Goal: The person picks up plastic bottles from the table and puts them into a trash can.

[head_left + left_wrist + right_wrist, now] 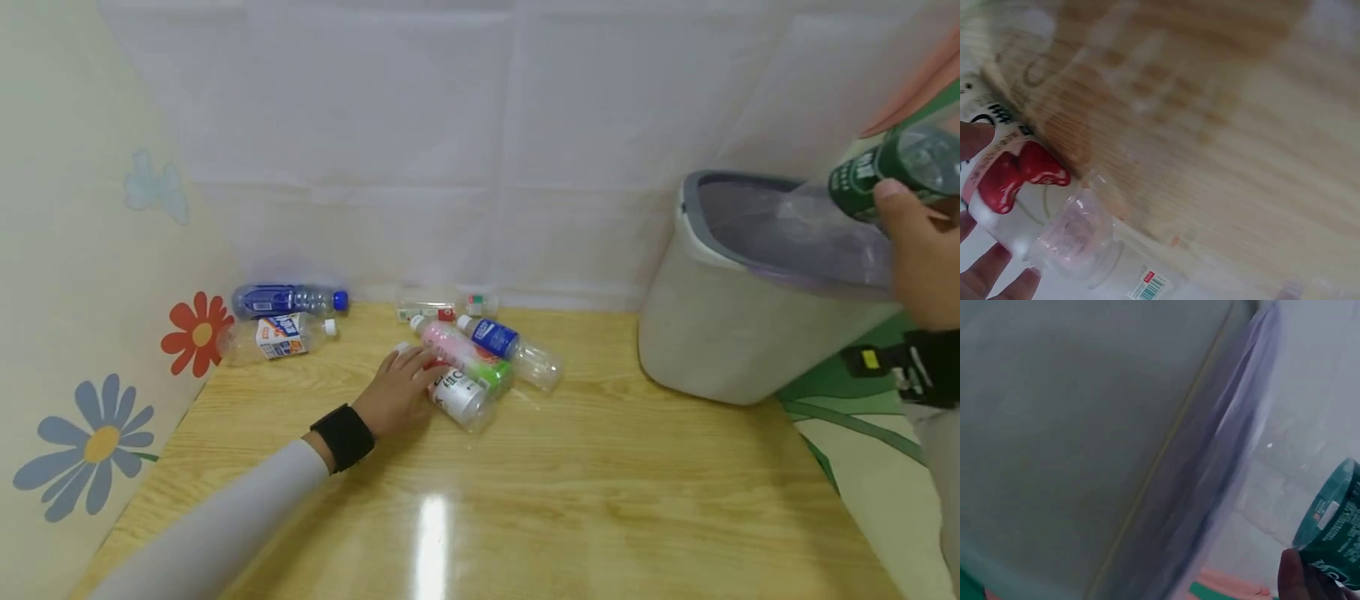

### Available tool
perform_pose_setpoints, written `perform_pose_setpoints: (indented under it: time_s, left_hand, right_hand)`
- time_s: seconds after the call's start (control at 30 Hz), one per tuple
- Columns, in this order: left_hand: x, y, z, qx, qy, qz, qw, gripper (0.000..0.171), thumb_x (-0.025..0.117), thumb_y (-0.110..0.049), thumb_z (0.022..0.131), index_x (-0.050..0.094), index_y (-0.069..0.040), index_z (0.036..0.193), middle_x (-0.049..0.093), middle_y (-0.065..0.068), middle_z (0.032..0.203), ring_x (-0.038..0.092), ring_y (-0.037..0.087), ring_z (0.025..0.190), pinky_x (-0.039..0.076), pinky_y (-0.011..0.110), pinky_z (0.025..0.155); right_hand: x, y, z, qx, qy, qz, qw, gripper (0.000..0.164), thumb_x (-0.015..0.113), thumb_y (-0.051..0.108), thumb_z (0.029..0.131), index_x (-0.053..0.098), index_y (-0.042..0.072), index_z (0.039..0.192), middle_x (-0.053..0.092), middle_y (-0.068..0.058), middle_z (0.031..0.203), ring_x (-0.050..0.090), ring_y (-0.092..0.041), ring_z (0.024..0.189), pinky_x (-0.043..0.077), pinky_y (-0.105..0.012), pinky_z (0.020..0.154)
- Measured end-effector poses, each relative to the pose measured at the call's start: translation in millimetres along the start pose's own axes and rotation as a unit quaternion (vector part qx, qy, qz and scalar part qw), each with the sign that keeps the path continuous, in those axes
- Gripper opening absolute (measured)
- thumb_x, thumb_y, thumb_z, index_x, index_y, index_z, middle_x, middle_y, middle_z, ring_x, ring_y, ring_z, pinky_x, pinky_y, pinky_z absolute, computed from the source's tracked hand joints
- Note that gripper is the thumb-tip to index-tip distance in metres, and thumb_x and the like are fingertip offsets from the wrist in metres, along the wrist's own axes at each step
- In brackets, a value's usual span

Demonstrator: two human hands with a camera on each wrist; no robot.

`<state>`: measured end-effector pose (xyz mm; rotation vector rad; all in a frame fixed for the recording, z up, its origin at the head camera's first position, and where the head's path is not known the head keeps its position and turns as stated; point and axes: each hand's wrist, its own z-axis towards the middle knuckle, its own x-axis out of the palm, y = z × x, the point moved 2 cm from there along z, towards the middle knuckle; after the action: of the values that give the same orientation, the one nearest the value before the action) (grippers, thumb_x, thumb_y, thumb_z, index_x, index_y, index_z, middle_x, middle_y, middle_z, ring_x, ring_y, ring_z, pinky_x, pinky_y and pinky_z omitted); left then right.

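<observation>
My right hand (pixel 926 267) grips a clear plastic bottle with a green label (pixel 862 183), held at the right rim of the bin (pixel 697 325). In the right wrist view, the same green-labelled bottle (pixel 1338 531) shows at the right, above a fingertip. On the table, my left hand (pixel 401 387) is at a plastic bottle with a white label (pixel 457 393). The left wrist view shows cherries on that bottle's label (pixel 1022 175), with the thumb on one side and fingers along the other. Beside it lies a pink and green bottle (pixel 465 350).
A blue-labelled bottle (pixel 495 337) lies right of the pink one, and a clear bottle (pixel 427 304) lies behind. At the back left are a blue bottle (pixel 288 300) and a clear bottle with a white-orange label (pixel 281 336). A thin bag (pixel 1222 456) lines the bin.
</observation>
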<state>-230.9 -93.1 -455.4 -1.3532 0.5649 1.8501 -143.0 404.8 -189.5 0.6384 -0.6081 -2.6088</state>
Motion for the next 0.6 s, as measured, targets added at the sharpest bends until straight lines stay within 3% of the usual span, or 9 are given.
perform_pose_setpoints:
  time_s: [0.07, 0.13, 0.2, 0.3, 0.33, 0.4, 0.47, 0.53, 0.6]
  left_hand:
    - [4.1, 4.6, 3.4, 0.007, -0.006, 0.014, 0.9999, 0.060, 0.069, -0.021, 0.075, 0.047, -0.015, 0.130, 0.042, 0.015, 0.135, 0.032, 0.033, 0.125, 0.027, 0.059, 0.099]
    - [8.1, 7.7, 6.1, 0.010, -0.009, 0.028, 0.9995, 0.057, 0.067, -0.020, 0.078, 0.047, -0.015, 0.131, 0.044, 0.014, 0.133, 0.033, 0.032, 0.124, 0.030, 0.057, 0.098]
    - [11.7, 9.7, 8.1, 0.014, -0.011, 0.040, 0.9990, 0.053, 0.065, -0.019, 0.081, 0.047, -0.015, 0.131, 0.046, 0.013, 0.131, 0.035, 0.031, 0.123, 0.032, 0.055, 0.097]
    - [14.5, 11.0, 10.4, 0.013, -0.016, 0.045, 0.9988, 0.050, 0.063, -0.017, 0.083, 0.047, -0.015, 0.130, 0.048, 0.013, 0.128, 0.036, 0.031, 0.122, 0.033, 0.054, 0.097]
    - [14.8, 11.5, 11.0, 0.012, -0.018, 0.047, 0.9987, 0.050, 0.064, -0.018, 0.082, 0.048, -0.015, 0.129, 0.048, 0.013, 0.127, 0.037, 0.031, 0.121, 0.033, 0.054, 0.096]
    - [14.4, 13.2, 11.5, 0.007, -0.022, 0.044, 0.9988, 0.052, 0.067, -0.019, 0.080, 0.048, -0.015, 0.128, 0.049, 0.012, 0.126, 0.038, 0.031, 0.119, 0.034, 0.053, 0.095]
    - [13.3, 15.3, 10.8, -0.002, -0.020, 0.043, 0.9989, 0.055, 0.069, -0.020, 0.078, 0.048, -0.016, 0.129, 0.049, 0.011, 0.125, 0.039, 0.030, 0.119, 0.034, 0.053, 0.095]
    - [11.0, 17.1, 8.8, -0.014, -0.013, 0.036, 0.9992, 0.058, 0.070, -0.022, 0.077, 0.047, -0.017, 0.130, 0.049, 0.010, 0.125, 0.039, 0.029, 0.118, 0.034, 0.052, 0.095]
    - [7.1, 17.8, 5.8, -0.028, -0.010, 0.018, 0.9994, 0.063, 0.072, -0.023, 0.075, 0.046, -0.017, 0.131, 0.049, 0.010, 0.124, 0.040, 0.028, 0.118, 0.035, 0.053, 0.094]
  right_hand:
    - [-6, -18, 11, 0.046, 0.024, -0.061, 0.997, 0.050, 0.047, 0.034, 0.093, 0.031, 0.025, 0.139, 0.046, 0.013, 0.117, 0.044, -0.003, 0.100, 0.032, -0.023, 0.093]
    - [-9, -33, 16, 0.118, 0.048, -0.112, 0.985, 0.053, 0.043, 0.040, 0.093, 0.024, 0.030, 0.141, 0.043, 0.013, 0.118, 0.041, -0.004, 0.108, 0.029, -0.029, 0.100]
    - [-10, -44, 16, 0.165, 0.065, -0.128, 0.976, 0.054, 0.041, 0.043, 0.092, 0.022, 0.030, 0.141, 0.044, 0.009, 0.121, 0.040, -0.005, 0.111, 0.030, -0.033, 0.101]
    - [-9, -61, 16, 0.191, 0.065, -0.134, 0.970, 0.049, 0.042, 0.045, 0.091, 0.031, 0.029, 0.136, 0.048, 0.013, 0.093, 0.045, -0.001, 0.090, 0.036, -0.029, 0.085]
    - [-9, -70, 17, 0.190, 0.066, -0.135, 0.970, 0.048, 0.043, 0.046, 0.090, 0.034, 0.028, 0.134, 0.042, 0.017, 0.085, 0.041, 0.004, 0.081, 0.035, -0.027, 0.077]
    - [-6, -91, 21, 0.180, 0.063, -0.128, 0.973, 0.035, 0.047, 0.045, 0.090, 0.048, 0.024, 0.118, 0.037, 0.011, 0.069, 0.030, 0.004, 0.064, 0.031, -0.031, 0.065]
    - [-4, -118, 23, 0.178, 0.080, -0.121, 0.973, 0.042, 0.047, 0.046, 0.090, 0.046, 0.025, 0.125, 0.047, 0.009, 0.083, 0.041, 0.002, 0.077, 0.039, -0.033, 0.055]
    - [0, -140, 24, 0.175, 0.070, -0.103, 0.977, 0.045, 0.050, 0.048, 0.088, 0.045, 0.027, 0.128, 0.054, 0.003, 0.102, 0.049, -0.003, 0.094, 0.047, -0.036, 0.059]
    - [5, -140, 23, 0.153, 0.049, -0.077, 0.984, 0.054, 0.053, 0.046, 0.087, 0.036, 0.029, 0.135, 0.047, -0.001, 0.123, 0.044, -0.009, 0.112, 0.051, -0.042, 0.074]
